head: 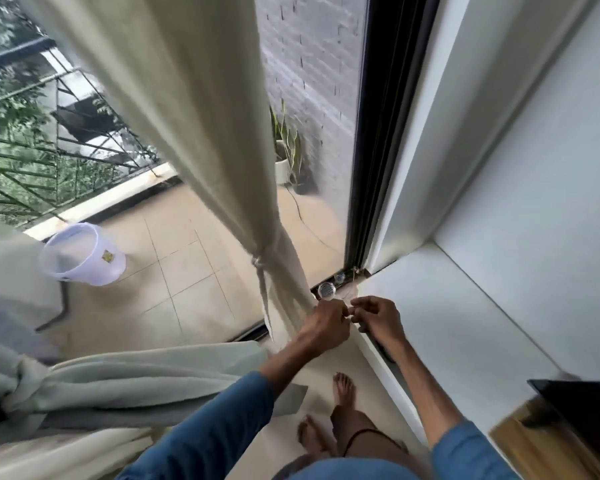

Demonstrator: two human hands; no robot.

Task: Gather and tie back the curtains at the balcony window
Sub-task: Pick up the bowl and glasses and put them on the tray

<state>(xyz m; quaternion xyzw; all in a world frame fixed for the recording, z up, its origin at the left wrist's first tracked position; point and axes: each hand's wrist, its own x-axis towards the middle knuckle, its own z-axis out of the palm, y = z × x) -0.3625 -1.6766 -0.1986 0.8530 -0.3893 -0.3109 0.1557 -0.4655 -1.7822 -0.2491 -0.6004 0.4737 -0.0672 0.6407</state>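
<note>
- Two hands meet low by the dark window frame [371, 133]. The left hand [324, 323] and right hand [378, 317] both have curled fingers, with the fingertips almost touching.
- Both pinch a small pale bit [350, 309] between them; what it is I cannot tell.
- One cream curtain [201, 133] hangs before the glass, gathered into a narrow bundle and bound by a knotted tie [258, 263]. Its lower end comes down right against the left hand.
- One pale green curtain [136, 372] lies at lower left, bunched and knotted at its left end.
- One clear round knob [327, 290] sits just above the hands.
- Beyond the glass, a white bucket [84, 254] stands on the balcony tiles, and a potted plant [284, 164] stands by the grey brick wall [309, 64].
- Blue sleeves [215, 427] cover both forearms, and bare feet [343, 389] stand on the floor below the hands.
</note>
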